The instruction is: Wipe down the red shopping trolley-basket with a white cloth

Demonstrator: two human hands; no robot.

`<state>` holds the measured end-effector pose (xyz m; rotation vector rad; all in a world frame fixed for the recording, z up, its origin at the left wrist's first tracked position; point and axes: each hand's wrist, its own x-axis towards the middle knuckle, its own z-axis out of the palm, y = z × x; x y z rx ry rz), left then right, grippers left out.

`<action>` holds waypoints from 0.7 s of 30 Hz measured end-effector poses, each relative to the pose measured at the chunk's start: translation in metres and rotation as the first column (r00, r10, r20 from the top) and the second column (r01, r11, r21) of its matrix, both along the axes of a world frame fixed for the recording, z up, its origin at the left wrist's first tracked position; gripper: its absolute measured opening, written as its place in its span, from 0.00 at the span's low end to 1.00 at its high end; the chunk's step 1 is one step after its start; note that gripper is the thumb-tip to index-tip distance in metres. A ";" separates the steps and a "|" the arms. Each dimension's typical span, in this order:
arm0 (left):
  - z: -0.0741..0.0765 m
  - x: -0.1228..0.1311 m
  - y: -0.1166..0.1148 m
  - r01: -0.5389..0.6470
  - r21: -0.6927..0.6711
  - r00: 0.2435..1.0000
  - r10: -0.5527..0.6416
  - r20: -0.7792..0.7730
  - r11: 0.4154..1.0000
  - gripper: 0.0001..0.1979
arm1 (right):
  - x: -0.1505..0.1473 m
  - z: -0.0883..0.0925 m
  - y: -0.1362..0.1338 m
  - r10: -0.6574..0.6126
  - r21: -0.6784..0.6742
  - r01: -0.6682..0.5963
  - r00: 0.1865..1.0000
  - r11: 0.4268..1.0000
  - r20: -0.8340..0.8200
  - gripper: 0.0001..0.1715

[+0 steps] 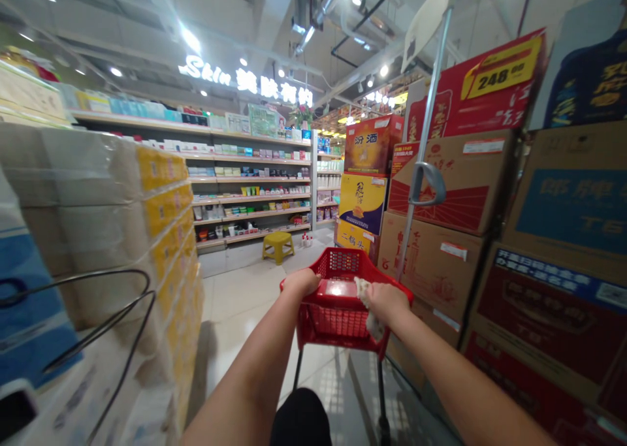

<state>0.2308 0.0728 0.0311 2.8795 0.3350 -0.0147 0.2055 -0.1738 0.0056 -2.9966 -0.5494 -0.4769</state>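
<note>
A red plastic shopping cart (337, 328) stands right in front of me, with its handle at my hands. My left hand (301, 281) is wrapped round the left end of the handle. Towards the right end, my right hand (388, 302) is closed round the same handle. A crumpled, pale cloth-like piece (375, 325) is pressed under the right hand and hangs down beside the cart's basket. What lies in the basket is mostly hidden by the handle.
Stacked liquor cartons (431, 250) rise close on the right, beside a metal pole (425, 145) with a grey hook. Wrapped tissue packs (166, 217) line the left. Ahead are cosmetics shelves (255, 159), a yellow stool (278, 245) and small bottles (307, 239) on the floor.
</note>
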 end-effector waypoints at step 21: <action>0.007 -0.016 -0.005 -0.024 -0.039 0.999 0.025 0.039 0.999 0.25 | -0.023 -0.014 -0.004 -0.036 0.081 0.023 0.987 0.996 0.157 0.24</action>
